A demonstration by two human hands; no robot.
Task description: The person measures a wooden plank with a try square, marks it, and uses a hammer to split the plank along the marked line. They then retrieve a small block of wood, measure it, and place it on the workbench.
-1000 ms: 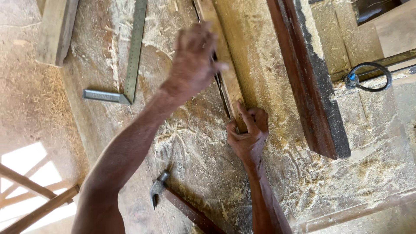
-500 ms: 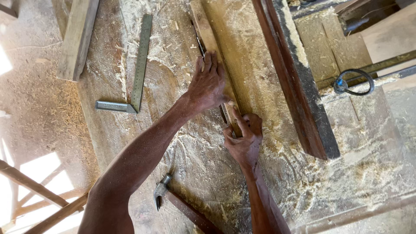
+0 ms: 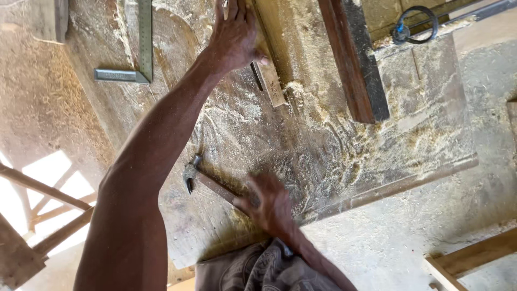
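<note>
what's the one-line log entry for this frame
left hand: pressing wooden strip flat on bench | right hand: on hammer handle, grip unclear | try square: lying apart, upper left

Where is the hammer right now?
In the head view, the hammer lies on the sawdust-covered workbench, low and left of centre. The right hand is on its handle, and the metal square lies further up the bench.

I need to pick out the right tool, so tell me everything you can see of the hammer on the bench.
The hammer is a claw hammer with a dull grey metal head and a long brown wooden handle. It lies flat and slantwise on the sawdust-covered workbench, head toward the left. The right hand, blurred, covers the handle's end; whether it grips is unclear.
</note>
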